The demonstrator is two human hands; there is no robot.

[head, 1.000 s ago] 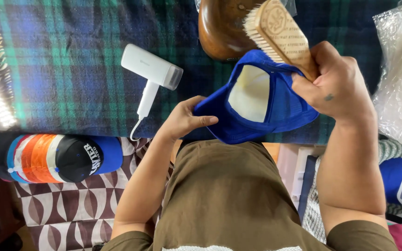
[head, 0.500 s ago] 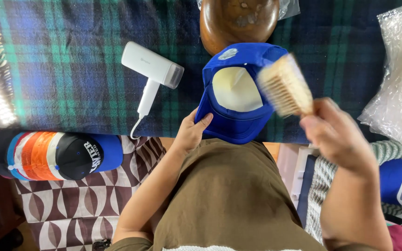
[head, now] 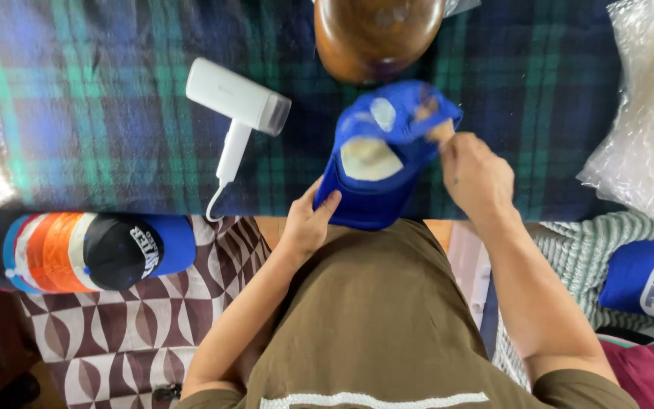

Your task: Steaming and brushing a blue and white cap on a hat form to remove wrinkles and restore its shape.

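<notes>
Left hand (head: 308, 223) grips the blue cap (head: 376, 163) by its brim. Right hand (head: 474, 178) is closed on a brush (head: 439, 130) inside the crown. Cap looks light and soft; the stiff brim is the surest hold.

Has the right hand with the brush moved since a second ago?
Yes. The right hand has dropped from beside the wooden form toward the blue cap.

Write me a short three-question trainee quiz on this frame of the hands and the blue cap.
1. True or false: the left hand grips the blue cap at its near edge.
2. What lies left of the cap on the plaid blanket? A) white handheld steamer B) scissors C) mug
3. Which hand is at the cap's far side, holding a brush that is mostly hidden?

Key: 1 true; 2 A; 3 the right hand.
</notes>
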